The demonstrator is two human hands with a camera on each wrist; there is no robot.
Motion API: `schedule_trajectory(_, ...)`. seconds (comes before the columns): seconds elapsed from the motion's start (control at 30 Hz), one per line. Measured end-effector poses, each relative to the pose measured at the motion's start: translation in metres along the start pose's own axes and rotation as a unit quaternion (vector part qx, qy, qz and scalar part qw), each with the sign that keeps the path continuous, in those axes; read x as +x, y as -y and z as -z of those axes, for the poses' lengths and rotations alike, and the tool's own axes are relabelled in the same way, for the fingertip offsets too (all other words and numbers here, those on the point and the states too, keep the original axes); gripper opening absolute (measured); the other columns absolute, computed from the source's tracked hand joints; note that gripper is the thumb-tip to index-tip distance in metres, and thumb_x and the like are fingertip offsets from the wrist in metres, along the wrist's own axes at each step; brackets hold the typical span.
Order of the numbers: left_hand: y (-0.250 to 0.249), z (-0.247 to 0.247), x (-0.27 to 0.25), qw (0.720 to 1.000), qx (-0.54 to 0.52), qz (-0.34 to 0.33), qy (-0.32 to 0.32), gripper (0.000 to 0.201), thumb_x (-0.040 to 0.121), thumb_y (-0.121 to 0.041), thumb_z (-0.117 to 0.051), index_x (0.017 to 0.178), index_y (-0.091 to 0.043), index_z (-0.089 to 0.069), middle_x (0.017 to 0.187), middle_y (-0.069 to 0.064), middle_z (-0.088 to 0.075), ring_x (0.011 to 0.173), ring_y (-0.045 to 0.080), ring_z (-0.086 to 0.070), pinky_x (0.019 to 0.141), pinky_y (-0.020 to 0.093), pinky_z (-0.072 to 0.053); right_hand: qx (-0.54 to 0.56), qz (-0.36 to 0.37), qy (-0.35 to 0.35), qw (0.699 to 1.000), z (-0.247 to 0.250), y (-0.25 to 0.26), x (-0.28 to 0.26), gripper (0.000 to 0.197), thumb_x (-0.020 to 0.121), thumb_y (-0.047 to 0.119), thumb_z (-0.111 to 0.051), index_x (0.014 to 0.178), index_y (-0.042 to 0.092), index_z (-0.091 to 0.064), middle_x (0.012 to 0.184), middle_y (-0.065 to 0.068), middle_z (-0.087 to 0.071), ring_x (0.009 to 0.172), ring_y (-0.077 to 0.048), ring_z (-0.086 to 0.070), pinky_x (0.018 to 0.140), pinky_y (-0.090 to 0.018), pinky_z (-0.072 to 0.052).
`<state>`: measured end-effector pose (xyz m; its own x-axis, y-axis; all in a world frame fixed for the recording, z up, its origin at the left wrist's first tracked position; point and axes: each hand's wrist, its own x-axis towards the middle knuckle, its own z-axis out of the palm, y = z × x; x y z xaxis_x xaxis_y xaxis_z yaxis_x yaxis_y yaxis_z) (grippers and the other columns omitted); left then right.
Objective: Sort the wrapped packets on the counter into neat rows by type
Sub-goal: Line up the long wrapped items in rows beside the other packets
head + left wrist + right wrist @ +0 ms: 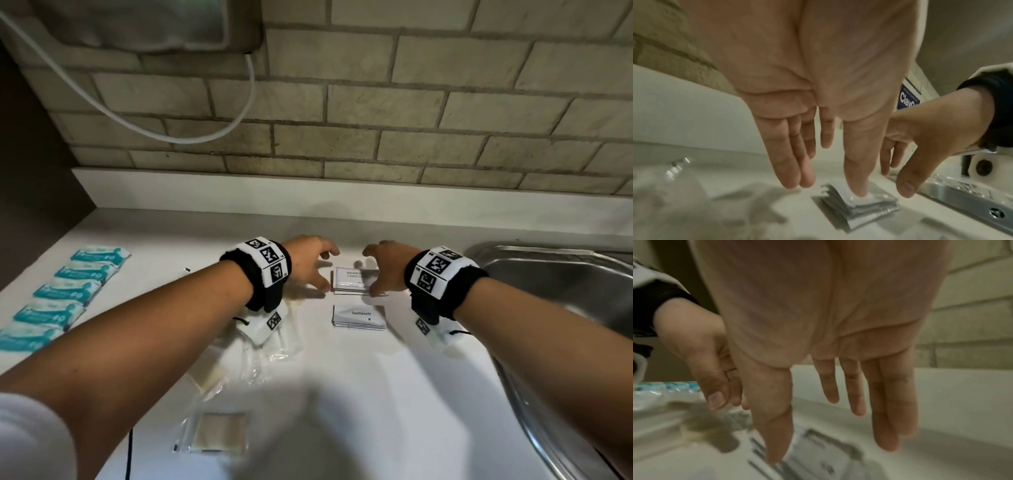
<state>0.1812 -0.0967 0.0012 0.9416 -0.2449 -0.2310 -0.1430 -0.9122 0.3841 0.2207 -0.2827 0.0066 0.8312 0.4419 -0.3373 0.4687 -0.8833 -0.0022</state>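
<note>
A small stack of white shampoo-conditioner sachets (pixel 350 281) (pixel 865 201) (pixel 824 457) lies on the white counter (pixel 342 394). My left hand (pixel 313 265) (pixel 824 183) hovers just left of it with straight fingers, the thumb reaching down to the top sachet. My right hand (pixel 383 270) (pixel 828 434) hangs over the stack's right side, fingers straight and spread, holding nothing. A second stack marked Toothpaste (pixel 358 318) lies just nearer to me. A row of teal-and-white packets (pixel 65 294) runs along the counter's left edge. Clear packets with beige contents (pixel 219 437) lie below my left forearm.
A steel sink (pixel 565 308) (pixel 966 196) fills the right side of the counter. A brick-tiled wall (pixel 376 102) rises behind a white ledge, with a white hose (pixel 205 135) looping down it. A dark panel (pixel 34 154) stands at far left.
</note>
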Motion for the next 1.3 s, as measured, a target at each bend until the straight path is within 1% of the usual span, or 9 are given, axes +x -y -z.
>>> schedule_trajectory(0.17, 0.023, 0.028, -0.062, 0.999, -0.013, 0.012, -0.038, 0.044, 0.083, -0.033, -0.073, 0.123, -0.021, -0.058, 0.113, -0.007, -0.063, 0.086, 0.013, -0.061, 0.069, 0.020, -0.044, -0.036, 0.101, -0.093, 0.990, 0.026, 0.055, -0.042, 0.056, 0.084, 0.040, -0.064, 0.133, 0.017, -0.050, 0.125, -0.005, -0.056, 0.107, -0.027, -0.060, 0.081, -0.031, -0.046)
schedule_trajectory(0.3, 0.054, 0.023, -0.120, 0.999, 0.006, 0.029, -0.043, 0.024, 0.084, -0.033, -0.071, 0.105, -0.024, -0.065, 0.091, -0.011, -0.064, 0.069, 0.005, -0.055, 0.062, 0.014, -0.040, 0.007, 0.242, -0.010, 0.970, 0.009, 0.128, -0.080, 0.045, 0.084, 0.042, -0.064, 0.122, 0.021, -0.055, 0.111, 0.002, -0.060, 0.099, -0.021, -0.059, 0.083, -0.032, -0.050)
schedule_trajectory(0.43, 0.091, -0.007, -0.171, 0.995, 0.036, 0.091, 0.035, 0.023, 0.081, -0.034, -0.072, 0.103, -0.033, -0.067, 0.098, -0.014, -0.064, 0.085, 0.008, -0.061, 0.078, 0.023, -0.050, -0.036, 0.321, 0.059, 0.945, -0.035, 0.187, -0.105, 0.040, 0.085, 0.040, -0.062, 0.117, 0.017, -0.056, 0.102, 0.001, -0.058, 0.085, -0.021, -0.055, 0.072, -0.031, -0.049)
schedule_trajectory(0.53, 0.100, -0.028, -0.192, 0.991, 0.055, 0.105, 0.066, 0.042, 0.080, -0.027, -0.073, 0.120, -0.029, -0.062, 0.111, -0.006, -0.060, 0.097, 0.010, -0.056, 0.093, 0.029, -0.048, -0.082, 0.313, 0.062, 0.944, -0.059, 0.210, -0.117, 0.039, 0.084, 0.034, -0.065, 0.116, 0.014, -0.055, 0.107, -0.005, -0.059, 0.082, -0.023, -0.054, 0.061, -0.027, -0.040)
schedule_trajectory(0.63, 0.096, -0.041, -0.193, 0.991, 0.096, 0.078, 0.047, 0.051, 0.083, -0.025, -0.071, 0.131, -0.018, -0.055, 0.121, 0.002, -0.054, 0.110, 0.019, -0.055, 0.094, 0.026, -0.043, -0.085, 0.289, 0.055, 0.952, -0.063, 0.218, -0.121, 0.042, 0.080, 0.031, -0.068, 0.115, 0.011, -0.055, 0.107, -0.006, -0.061, 0.087, -0.025, -0.060, 0.064, -0.028, -0.044)
schedule_trajectory(0.87, 0.098, -0.039, -0.195, 0.990, 0.111, 0.087, -0.005, 0.039, 0.074, -0.037, -0.075, 0.106, -0.023, -0.059, 0.110, 0.000, -0.054, 0.104, 0.019, -0.045, 0.085, 0.032, -0.044, -0.046, 0.207, 0.076, 0.974, -0.049, 0.222, -0.123, 0.019, 0.075, 0.013, -0.068, 0.093, 0.011, -0.066, 0.084, -0.001, -0.061, 0.074, -0.020, -0.060, 0.054, -0.022, -0.046)
schedule_trajectory(1.0, 0.100, -0.020, -0.204, 0.994, -0.059, 0.055, -0.068, 0.029, 0.079, -0.022, -0.076, 0.101, -0.020, -0.058, 0.101, -0.002, -0.060, 0.077, 0.011, -0.052, 0.066, 0.023, -0.039, 0.074, 0.173, 0.036, 0.981, -0.032, 0.212, -0.122, 0.029, 0.078, 0.020, -0.075, 0.106, 0.017, -0.065, 0.093, 0.000, -0.062, 0.085, -0.020, -0.058, 0.070, -0.029, -0.045)
schedule_trajectory(1.13, 0.105, 0.002, -0.208, 0.981, -0.162, 0.027, -0.099, 0.030, 0.085, -0.018, -0.072, 0.114, -0.023, -0.066, 0.098, -0.004, -0.066, 0.075, 0.012, -0.061, 0.070, 0.021, -0.049, 0.160, 0.144, -0.047, 0.975, -0.009, 0.200, -0.115, 0.039, 0.076, 0.021, -0.079, 0.111, 0.019, -0.065, 0.099, -0.001, -0.067, 0.081, -0.016, -0.056, 0.058, -0.020, -0.037)
schedule_trajectory(1.3, 0.085, 0.028, -0.207, 0.925, -0.359, 0.021, -0.120, 0.027, 0.101, -0.012, -0.046, 0.121, -0.001, -0.061, 0.080, -0.001, -0.060, 0.057, 0.006, -0.063, 0.066, 0.026, -0.059, 0.227, 0.116, -0.123, 0.959, 0.027, 0.198, -0.104, 0.041, 0.067, 0.018, -0.087, 0.094, 0.018, -0.055, 0.090, -0.001, -0.062, 0.058, -0.009, -0.052, 0.051, -0.021, -0.039)
